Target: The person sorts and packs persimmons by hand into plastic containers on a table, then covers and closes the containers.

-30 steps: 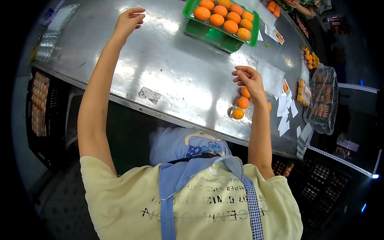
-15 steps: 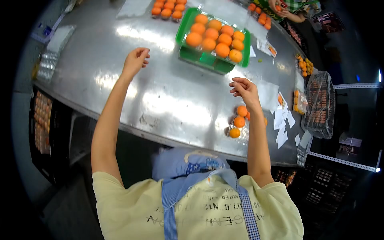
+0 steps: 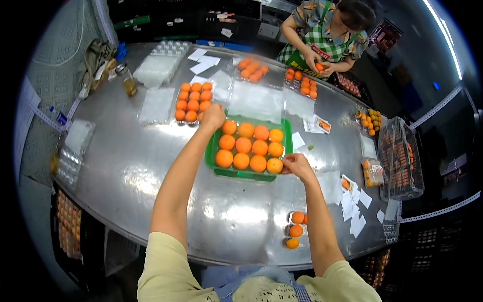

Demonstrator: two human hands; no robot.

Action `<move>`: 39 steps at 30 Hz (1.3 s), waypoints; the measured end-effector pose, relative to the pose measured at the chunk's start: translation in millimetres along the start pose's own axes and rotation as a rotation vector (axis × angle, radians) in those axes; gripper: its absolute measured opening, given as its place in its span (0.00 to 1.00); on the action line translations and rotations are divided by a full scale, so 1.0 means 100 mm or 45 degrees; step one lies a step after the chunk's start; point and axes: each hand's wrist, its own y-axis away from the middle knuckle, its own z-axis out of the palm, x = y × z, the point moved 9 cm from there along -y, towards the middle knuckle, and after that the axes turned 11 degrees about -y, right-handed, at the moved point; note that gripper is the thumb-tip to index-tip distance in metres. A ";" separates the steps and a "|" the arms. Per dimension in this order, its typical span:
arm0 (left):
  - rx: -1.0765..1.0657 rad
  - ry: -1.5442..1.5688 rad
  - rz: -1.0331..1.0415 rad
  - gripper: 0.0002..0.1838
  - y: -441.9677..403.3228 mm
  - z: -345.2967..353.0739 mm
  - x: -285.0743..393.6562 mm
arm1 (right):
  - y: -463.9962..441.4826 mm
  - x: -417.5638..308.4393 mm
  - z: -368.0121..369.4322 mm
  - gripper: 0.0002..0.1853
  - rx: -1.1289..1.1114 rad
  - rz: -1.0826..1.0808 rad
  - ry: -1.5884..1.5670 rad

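A green plastic basket (image 3: pixel 250 175) stands on the metal table in front of me, with an open clear plastic clamshell (image 3: pixel 257 103) of oranges (image 3: pixel 243 145) on top. The oranges sit in rows, and the clear lid lies folded back on the far side. My left hand (image 3: pixel 214 117) is closed at the clamshell's far left corner; its fingertips are partly hidden. At the near right corner, beside an orange, my right hand (image 3: pixel 298 166) pinches the clamshell's edge between thumb and fingers.
Another filled orange pack (image 3: pixel 193 103) lies to the left. Stacked empty clamshells (image 3: pixel 162 64) stand at the far left. A partly filled pack (image 3: pixel 296 230) is near my right forearm, with paper cards (image 3: pixel 354 206) beyond it. Across the table, a co-worker (image 3: pixel 327 40) holds an orange.
Both hands have moved from apart and empty onto the clamshell's corners. My view has tilted up, showing more of the far table and the co-worker.
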 end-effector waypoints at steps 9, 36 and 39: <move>-0.208 -0.032 -0.115 0.19 -0.18 0.08 0.19 | 0.06 -0.01 0.09 0.10 -0.144 0.093 -0.282; -0.447 0.593 0.286 0.11 2.53 0.81 2.58 | 2.84 1.49 -2.01 0.08 0.223 0.107 -0.750; -0.575 0.656 0.256 0.11 2.91 1.32 3.14 | 3.23 1.86 -2.62 0.08 0.349 0.174 -0.700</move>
